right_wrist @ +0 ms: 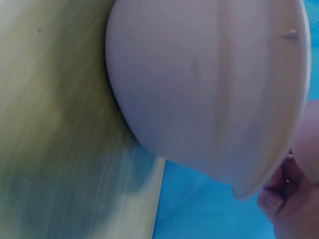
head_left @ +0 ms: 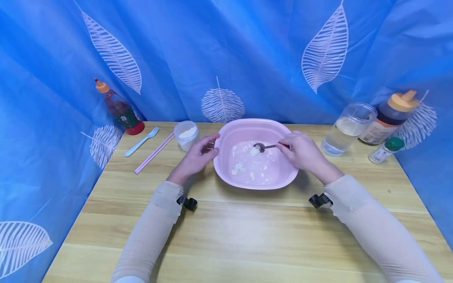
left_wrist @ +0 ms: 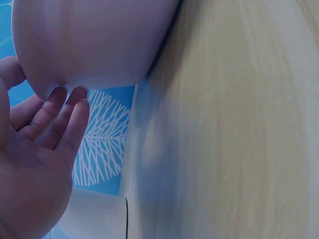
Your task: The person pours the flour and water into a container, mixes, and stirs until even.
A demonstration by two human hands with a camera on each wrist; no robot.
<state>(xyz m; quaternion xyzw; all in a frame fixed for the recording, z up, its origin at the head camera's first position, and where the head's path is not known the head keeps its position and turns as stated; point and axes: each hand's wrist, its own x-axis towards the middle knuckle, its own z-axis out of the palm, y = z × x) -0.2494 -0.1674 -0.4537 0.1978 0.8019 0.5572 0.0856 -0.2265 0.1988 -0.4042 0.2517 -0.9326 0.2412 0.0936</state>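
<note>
A pink plastic basin (head_left: 255,186) stands on the table, with wet-looking white powder (head_left: 238,168) in clumps over its bottom. My left hand (head_left: 198,158) holds the basin's left rim, thumb on one side and fingertips curled against its underside in the left wrist view. Over the right rim, my right hand (head_left: 303,151) pinches the handle of a small dark spoon (head_left: 270,146). The spoon's bowl is down inside the basin, beside a white clump. In the right wrist view the basin's wall (right_wrist: 189,89) hides the spoon, and curled fingers (right_wrist: 272,199) show past the rim.
Left of the basin are a lidless jar (head_left: 186,137) of white powder, pink chopsticks (head_left: 154,152), a pale blue fork (head_left: 142,141) and a red sauce bottle (head_left: 122,110). At right stand a glass of water (head_left: 345,131), a dark sauce bottle (head_left: 385,116) and a green-capped shaker (head_left: 385,150).
</note>
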